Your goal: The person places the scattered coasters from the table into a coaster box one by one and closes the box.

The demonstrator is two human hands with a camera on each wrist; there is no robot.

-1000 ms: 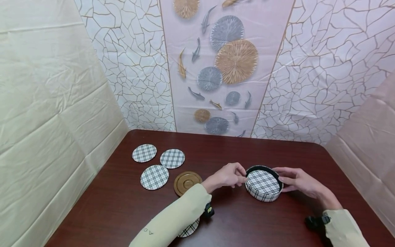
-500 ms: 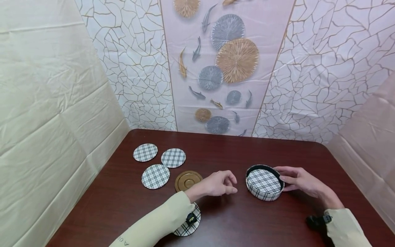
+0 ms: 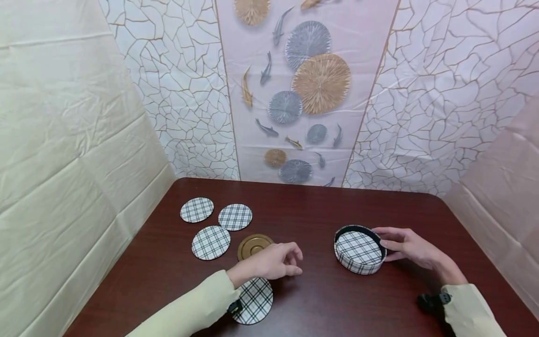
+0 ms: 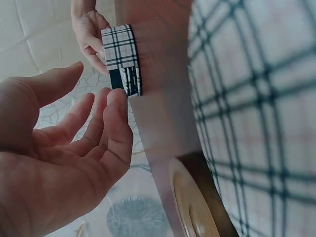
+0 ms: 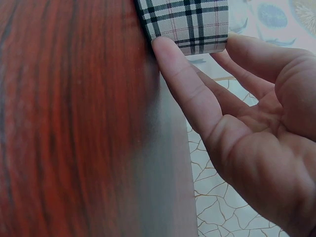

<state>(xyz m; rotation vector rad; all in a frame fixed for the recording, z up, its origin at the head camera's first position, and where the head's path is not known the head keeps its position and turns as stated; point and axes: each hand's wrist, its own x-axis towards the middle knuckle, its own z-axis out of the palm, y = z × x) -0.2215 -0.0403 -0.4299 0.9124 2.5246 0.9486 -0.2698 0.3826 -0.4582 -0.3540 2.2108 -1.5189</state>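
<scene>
**Hands at a plaid holder and loose coasters**

The right hand (image 3: 406, 246) rests against the far right side of the round plaid holder (image 3: 359, 250), fingers nearly straight and touching its wall; the right wrist view shows the fingertips (image 5: 170, 54) on the plaid side without curling round it. The holder stands upright on the table (image 3: 320, 299), right of centre, its opening facing up with a plaid coaster lying flat inside. Being round, it has no long axis in plan; its axis of symmetry is vertical.

The left hand (image 3: 273, 262) hangs loosely curled and holds nothing, just above the near coaster (image 3: 254, 301) and beside the brown disc (image 3: 254, 246). Three more coasters (image 3: 210, 242) lie flat and apart at the left.

Risks, as a judgement: the holder is steadied from one side only, so a push from the left could slide it across the smooth table. A flat coaster gives little edge to pinch; it may slip, or tip on the rim if lowered askew.
</scene>
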